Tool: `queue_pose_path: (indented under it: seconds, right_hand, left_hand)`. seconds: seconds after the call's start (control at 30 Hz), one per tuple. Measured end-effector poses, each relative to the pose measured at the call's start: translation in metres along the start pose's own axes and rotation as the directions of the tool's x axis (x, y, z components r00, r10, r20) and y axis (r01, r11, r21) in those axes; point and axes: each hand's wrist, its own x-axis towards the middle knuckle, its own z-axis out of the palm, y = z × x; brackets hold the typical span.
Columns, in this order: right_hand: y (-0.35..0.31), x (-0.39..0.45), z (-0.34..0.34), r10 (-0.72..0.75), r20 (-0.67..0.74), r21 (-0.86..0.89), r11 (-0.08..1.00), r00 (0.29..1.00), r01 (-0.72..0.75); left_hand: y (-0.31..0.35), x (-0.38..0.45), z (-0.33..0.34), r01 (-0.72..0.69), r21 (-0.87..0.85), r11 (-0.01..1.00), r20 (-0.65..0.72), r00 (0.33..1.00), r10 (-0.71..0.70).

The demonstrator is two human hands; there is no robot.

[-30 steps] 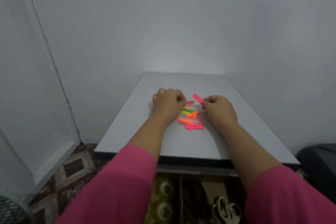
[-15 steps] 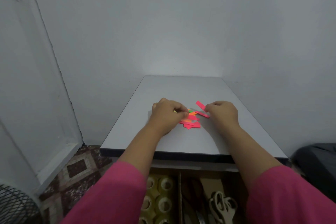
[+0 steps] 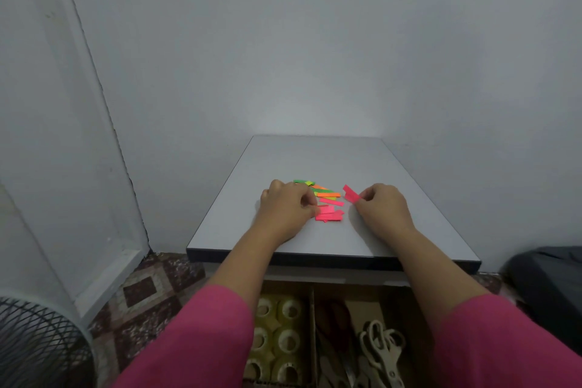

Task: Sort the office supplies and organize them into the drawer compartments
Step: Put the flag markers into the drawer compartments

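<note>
Right hand (image 3: 382, 206) fingers are pinching a pink strip (image 3: 351, 193) just off the bench (image 3: 409, 224); left hand (image 3: 288, 208) fingers pinch another at the loose pile (image 3: 327, 201). I'd probably stack by colour, edges squared, before dropping them into the drawer (image 3: 333, 290) nearby.

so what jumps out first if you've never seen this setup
The neon sticky strips scattered mid-table, between the two hands. The right hand pinches a pink strip lifted off the pile; the left hand fingers pink ones. Below, the open drawer holds tape rolls left, scissors right.
</note>
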Motion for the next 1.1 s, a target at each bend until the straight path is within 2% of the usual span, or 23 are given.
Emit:
queue_pose_path:
  seconds: [0.07, 0.17, 0.27, 0.63, 0.77, 0.93, 1.03, 1.1]
  right_hand:
    - [0.001, -0.006, -0.003, -0.029, -0.004, 0.067, 0.997, 1.000, 0.029]
    - [0.001, -0.012, -0.007, -0.067, -0.021, 0.273, 0.959, 0.998, 0.070]
    - [-0.001, -0.014, -0.006, -0.106, 0.033, 0.305, 0.948, 0.994, 0.091]
    - [0.002, -0.005, 0.001, -0.117, 0.068, 0.248, 0.964, 0.991, 0.097]
    - [0.003, -0.003, 0.001, -0.136, 0.090, 0.233, 0.966, 0.987, 0.112]
    - [0.002, -0.001, 0.003, -0.205, 0.170, 0.070, 0.978, 0.964, 0.196]
    - [0.000, 0.000, 0.005, -0.220, 0.151, -0.033, 0.973, 0.964, 0.227]
    - [0.001, 0.000, 0.006, -0.206, 0.117, -0.040, 0.977, 0.972, 0.212]
  left_hand:
    - [-0.002, -0.001, 0.000, 0.052, -0.115, 0.992, 0.005, 0.999, -0.052]
    - [-0.007, 0.000, -0.004, 0.110, -0.363, 0.925, -0.010, 0.992, -0.122]
    - [-0.008, 0.000, -0.006, 0.118, -0.435, 0.893, -0.030, 0.989, -0.146]
    - [-0.008, 0.003, 0.002, 0.056, -0.255, 0.965, -0.088, 0.993, -0.081]
    - [-0.007, 0.004, 0.004, 0.057, -0.099, 0.993, -0.091, 0.994, -0.066]
    - [-0.003, 0.002, 0.002, 0.026, -0.007, 1.000, -0.091, 0.995, -0.026]
    - [0.001, -0.004, -0.002, 0.002, 0.011, 1.000, -0.068, 0.998, -0.002]
    - [0.002, -0.006, -0.003, -0.011, 0.023, 1.000, -0.065, 0.998, 0.012]
